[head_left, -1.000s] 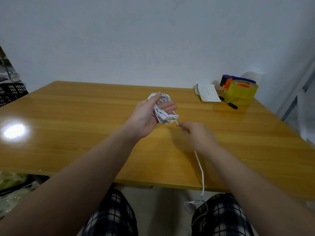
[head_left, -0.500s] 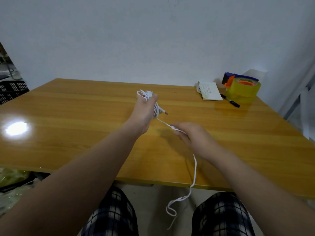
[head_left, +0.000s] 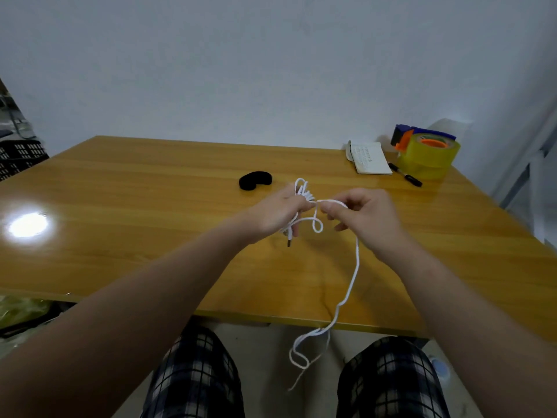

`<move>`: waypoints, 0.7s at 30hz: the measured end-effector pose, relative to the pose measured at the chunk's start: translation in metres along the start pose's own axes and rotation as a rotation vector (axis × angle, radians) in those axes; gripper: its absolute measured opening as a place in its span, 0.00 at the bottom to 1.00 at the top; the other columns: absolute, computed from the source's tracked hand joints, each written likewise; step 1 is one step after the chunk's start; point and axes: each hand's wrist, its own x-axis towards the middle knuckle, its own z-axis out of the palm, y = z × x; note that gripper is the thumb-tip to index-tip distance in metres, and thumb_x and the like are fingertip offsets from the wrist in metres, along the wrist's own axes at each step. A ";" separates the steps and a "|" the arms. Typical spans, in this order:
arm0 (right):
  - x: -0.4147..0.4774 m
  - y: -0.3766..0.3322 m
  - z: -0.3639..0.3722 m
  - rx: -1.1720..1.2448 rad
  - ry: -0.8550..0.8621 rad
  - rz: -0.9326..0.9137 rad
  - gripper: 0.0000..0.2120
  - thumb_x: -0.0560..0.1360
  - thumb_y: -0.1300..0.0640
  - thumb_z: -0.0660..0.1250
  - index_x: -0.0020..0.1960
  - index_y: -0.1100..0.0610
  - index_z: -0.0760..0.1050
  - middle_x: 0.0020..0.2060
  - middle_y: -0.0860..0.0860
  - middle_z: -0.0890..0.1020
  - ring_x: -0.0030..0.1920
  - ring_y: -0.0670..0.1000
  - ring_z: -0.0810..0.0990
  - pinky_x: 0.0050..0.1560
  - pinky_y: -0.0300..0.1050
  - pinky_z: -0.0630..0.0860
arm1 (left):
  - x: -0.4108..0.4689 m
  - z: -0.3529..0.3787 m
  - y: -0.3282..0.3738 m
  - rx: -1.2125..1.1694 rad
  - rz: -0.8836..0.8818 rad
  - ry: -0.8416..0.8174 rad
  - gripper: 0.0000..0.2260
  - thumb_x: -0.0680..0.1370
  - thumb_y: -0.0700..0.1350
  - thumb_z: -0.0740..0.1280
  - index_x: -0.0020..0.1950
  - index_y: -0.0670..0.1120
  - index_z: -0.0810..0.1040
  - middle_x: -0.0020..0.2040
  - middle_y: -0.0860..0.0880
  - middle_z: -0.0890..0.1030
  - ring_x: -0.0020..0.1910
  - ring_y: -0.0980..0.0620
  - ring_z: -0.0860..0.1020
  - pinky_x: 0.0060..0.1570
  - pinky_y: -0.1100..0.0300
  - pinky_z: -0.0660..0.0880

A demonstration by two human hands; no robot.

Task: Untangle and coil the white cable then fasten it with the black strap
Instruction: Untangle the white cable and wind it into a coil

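- We see the left hand point(head_left: 277, 215) held over the middle of the table point(head_left: 135, 212), its fingers curled round a small bundle of the cable point(head_left: 352, 279).
- Several white loops stick up past that hand's fingers, and a plug end hangs below its palm, pointing down at the tabletop.
- The right hand point(head_left: 369, 220) is just beside the left one, nearly touching it. Its thumb and forefinger pinch the cable where it leaves the bundle.
- Between the two hands the cable makes one small hanging loop.
- From under the right hand the free length drops across the table, passes the near edge and ends in loose loops between the knees, above the checked trousers point(head_left: 193, 375).
- The strap point(head_left: 255, 181) lies curled on the table beyond the left hand, near it but apart from it and from the cable.
- At the far right corner we note a notebook point(head_left: 372, 159), a pen point(head_left: 406, 179) beside it and a yellow tape roll point(head_left: 429, 159) in a dispenser.
- A glare spot shows on the left part of the table, and a dark crate point(head_left: 18, 156) stands off its left side.
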 end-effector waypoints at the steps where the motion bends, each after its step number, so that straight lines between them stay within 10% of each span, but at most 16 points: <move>1: 0.001 -0.001 -0.002 0.038 0.036 0.010 0.04 0.71 0.58 0.72 0.42 0.59 0.82 0.36 0.59 0.82 0.36 0.52 0.80 0.32 0.42 0.79 | -0.001 -0.001 -0.002 0.002 0.006 0.010 0.04 0.77 0.47 0.58 0.46 0.47 0.68 0.36 0.42 0.77 0.36 0.48 0.76 0.45 0.49 0.73; 12: 0.008 -0.002 0.008 0.436 0.297 0.234 0.07 0.79 0.61 0.59 0.42 0.60 0.67 0.36 0.57 0.82 0.35 0.53 0.83 0.40 0.48 0.82 | 0.007 0.006 -0.021 0.607 0.099 0.046 0.15 0.73 0.57 0.70 0.38 0.54 0.65 0.37 0.55 0.72 0.36 0.56 0.71 0.32 0.63 0.64; 15: 0.005 0.002 0.006 0.178 0.216 0.165 0.05 0.79 0.57 0.61 0.46 0.57 0.67 0.34 0.54 0.82 0.25 0.49 0.75 0.25 0.42 0.73 | 0.003 0.005 -0.022 0.465 0.124 0.028 0.14 0.77 0.56 0.65 0.38 0.49 0.69 0.34 0.55 0.76 0.32 0.59 0.74 0.32 0.65 0.67; 21: 0.015 0.015 -0.014 -0.388 -0.038 -0.066 0.04 0.76 0.58 0.66 0.48 0.51 0.79 0.38 0.51 0.81 0.38 0.46 0.76 0.37 0.31 0.68 | -0.007 -0.006 -0.025 -0.206 0.103 -0.037 0.18 0.80 0.58 0.57 0.39 0.45 0.67 0.27 0.53 0.62 0.24 0.54 0.62 0.31 0.59 0.65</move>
